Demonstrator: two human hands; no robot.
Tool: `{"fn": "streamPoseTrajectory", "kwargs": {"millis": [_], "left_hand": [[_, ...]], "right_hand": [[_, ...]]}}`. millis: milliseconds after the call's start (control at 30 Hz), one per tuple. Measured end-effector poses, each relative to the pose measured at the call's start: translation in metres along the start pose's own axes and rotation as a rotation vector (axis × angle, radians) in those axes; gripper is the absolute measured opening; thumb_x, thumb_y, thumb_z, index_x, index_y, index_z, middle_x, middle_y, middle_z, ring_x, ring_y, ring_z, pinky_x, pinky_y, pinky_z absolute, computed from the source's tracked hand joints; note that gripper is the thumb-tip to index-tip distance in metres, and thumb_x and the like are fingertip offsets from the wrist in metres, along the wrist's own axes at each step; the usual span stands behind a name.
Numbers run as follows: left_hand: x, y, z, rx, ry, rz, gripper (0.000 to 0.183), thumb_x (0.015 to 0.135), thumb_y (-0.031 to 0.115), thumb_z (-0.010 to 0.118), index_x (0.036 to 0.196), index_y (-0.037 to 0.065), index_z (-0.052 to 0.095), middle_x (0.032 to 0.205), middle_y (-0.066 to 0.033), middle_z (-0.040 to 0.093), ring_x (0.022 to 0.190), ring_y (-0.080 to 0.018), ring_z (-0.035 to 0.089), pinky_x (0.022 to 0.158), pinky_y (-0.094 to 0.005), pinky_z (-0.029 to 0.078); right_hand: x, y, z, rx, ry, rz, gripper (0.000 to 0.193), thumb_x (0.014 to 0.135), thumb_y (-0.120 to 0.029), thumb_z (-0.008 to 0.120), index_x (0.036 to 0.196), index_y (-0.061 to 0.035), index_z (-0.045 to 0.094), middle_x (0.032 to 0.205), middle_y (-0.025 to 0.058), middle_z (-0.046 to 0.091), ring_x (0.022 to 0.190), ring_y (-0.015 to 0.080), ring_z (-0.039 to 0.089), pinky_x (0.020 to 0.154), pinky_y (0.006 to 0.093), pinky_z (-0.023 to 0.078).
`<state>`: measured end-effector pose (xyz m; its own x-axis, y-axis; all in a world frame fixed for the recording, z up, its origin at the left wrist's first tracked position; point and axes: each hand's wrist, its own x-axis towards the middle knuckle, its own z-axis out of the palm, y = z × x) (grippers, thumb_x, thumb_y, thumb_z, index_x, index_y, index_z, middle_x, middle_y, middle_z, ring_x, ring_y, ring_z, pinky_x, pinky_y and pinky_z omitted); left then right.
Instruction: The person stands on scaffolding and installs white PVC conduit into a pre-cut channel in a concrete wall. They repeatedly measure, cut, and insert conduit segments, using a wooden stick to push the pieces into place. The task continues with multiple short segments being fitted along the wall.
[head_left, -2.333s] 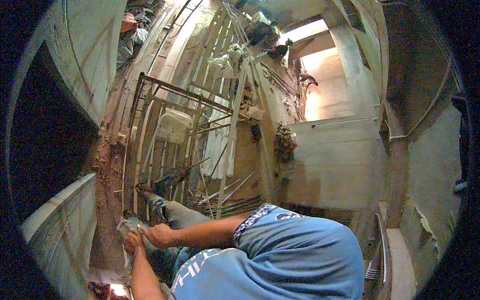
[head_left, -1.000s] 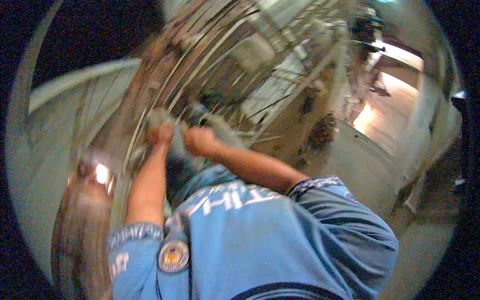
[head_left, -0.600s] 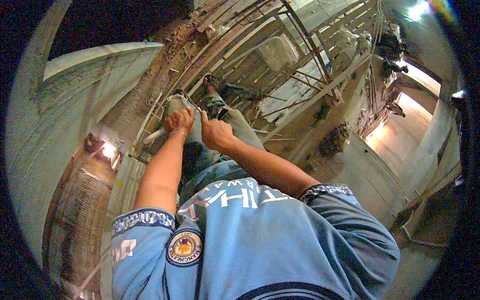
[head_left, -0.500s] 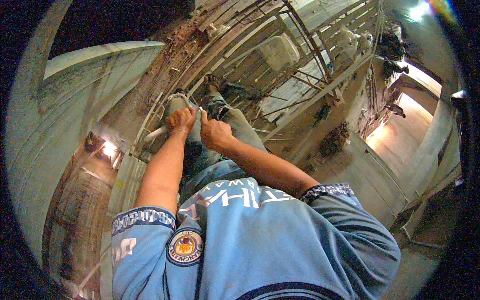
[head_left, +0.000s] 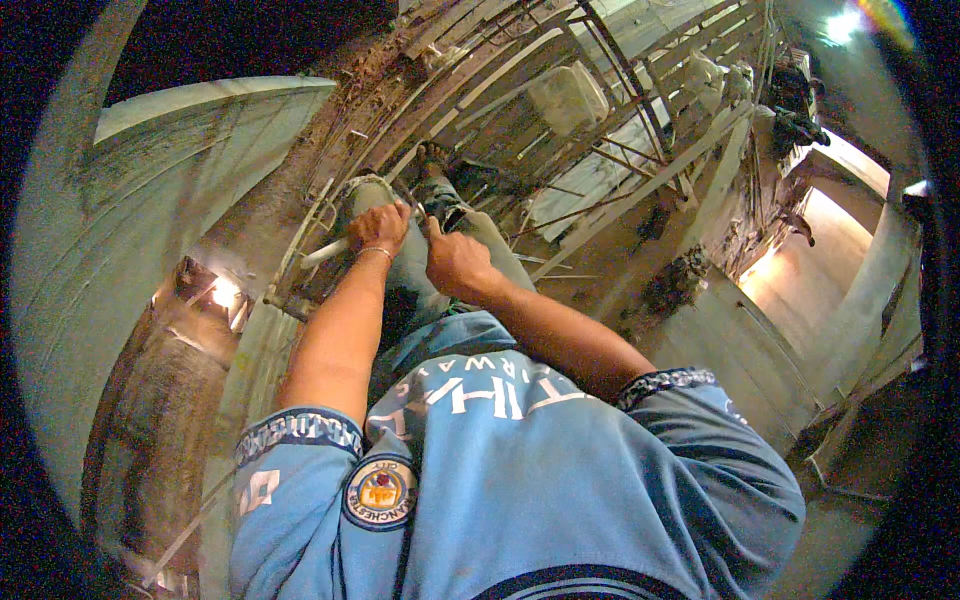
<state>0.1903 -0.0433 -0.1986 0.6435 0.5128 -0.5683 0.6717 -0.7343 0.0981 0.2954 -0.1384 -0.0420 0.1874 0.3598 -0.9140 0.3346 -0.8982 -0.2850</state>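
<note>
My left hand (head_left: 381,227) is closed in a fist over my knee. A pale, round rod (head_left: 326,252) comes out of its left side and appears to pass into the fist. My right hand (head_left: 459,264) is close by on the right, with its fingers curled and its index finger pointing forward along a small thin piece (head_left: 419,209). What that piece is, and whether the thumb pinches it, is too small to tell. A narrow gap separates the two hands. Below them are my legs in worn grey-green trousers (head_left: 412,278).
Ahead is a slatted wooden platform with a metal frame (head_left: 637,95). A whitish plastic container (head_left: 569,99) lies on it. A long pale beam (head_left: 640,198) runs diagonally to the right. A concrete wall (head_left: 180,180) rises on the left. A bright lamp (head_left: 224,292) glows beside it.
Both hands have moved slightly up and right in the picture, along with the rod. The gap between them looks a little wider. The small white tip between the fingers shows less clearly.
</note>
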Motion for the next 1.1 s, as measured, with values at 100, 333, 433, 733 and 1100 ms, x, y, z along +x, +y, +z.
{"fn": "streamPoseTrajectory", "kwargs": {"millis": [100,333,433,733,1100], "left_hand": [[0.004,-0.003,0.005,0.006,0.120,-0.026,0.053,0.089,0.043,0.039,0.063,0.010,0.071,0.068,-0.0198,0.067,0.064,-0.0397,0.066,0.059,-0.0531,0.051],[0.008,-0.015,0.020,-0.004,0.139,0.005,0.053,0.089,0.046,0.040,0.067,0.010,0.072,0.070,-0.0183,0.067,0.062,-0.0376,0.066,0.057,-0.0518,0.051],[0.005,-0.013,0.021,-0.040,0.142,-0.010,0.044,0.086,0.039,0.047,0.058,0.012,0.066,0.067,-0.0168,0.067,0.060,-0.0357,0.065,0.056,-0.0510,0.051],[0.012,-0.028,0.044,-0.028,0.059,-0.016,0.042,0.086,0.042,0.048,0.065,0.010,0.068,0.070,-0.0171,0.067,0.064,-0.0378,0.066,0.061,-0.0498,0.053],[0.001,-0.021,0.045,0.051,0.231,-0.018,0.044,0.087,0.041,0.042,0.071,0.012,0.071,0.076,-0.0149,0.070,0.074,-0.0358,0.068,0.064,-0.0471,0.055]], "right_hand": [[0.008,-0.005,-0.001,-0.008,0.082,-0.013,0.055,0.081,-0.012,0.051,0.131,0.0042,0.038,0.091,0.0262,0.066,0.086,0.0424,0.066,0.073,0.0501,0.053],[-0.008,0.001,0.006,-0.074,-0.041,0.002,0.062,0.081,-0.013,0.053,0.138,0.0016,0.034,0.088,0.0264,0.066,0.083,0.0434,0.066,0.072,0.0508,0.053],[-0.010,-0.002,0.003,-0.034,0.080,-0.032,0.059,0.081,-0.014,0.053,0.136,-0.0020,0.035,0.087,0.0259,0.066,0.082,0.0429,0.066,0.071,0.0512,0.053],[-0.004,-0.012,-0.001,-0.112,-0.038,0.016,0.039,0.084,-0.011,0.048,0.121,0.0012,0.043,0.090,0.0258,0.066,0.083,0.0416,0.067,0.072,0.0502,0.053],[-0.006,-0.007,0.002,-0.083,0.111,-0.053,0.056,0.081,-0.011,0.050,0.135,-0.0017,0.037,0.092,0.0266,0.066,0.085,0.0436,0.066,0.074,0.0512,0.053]]}}
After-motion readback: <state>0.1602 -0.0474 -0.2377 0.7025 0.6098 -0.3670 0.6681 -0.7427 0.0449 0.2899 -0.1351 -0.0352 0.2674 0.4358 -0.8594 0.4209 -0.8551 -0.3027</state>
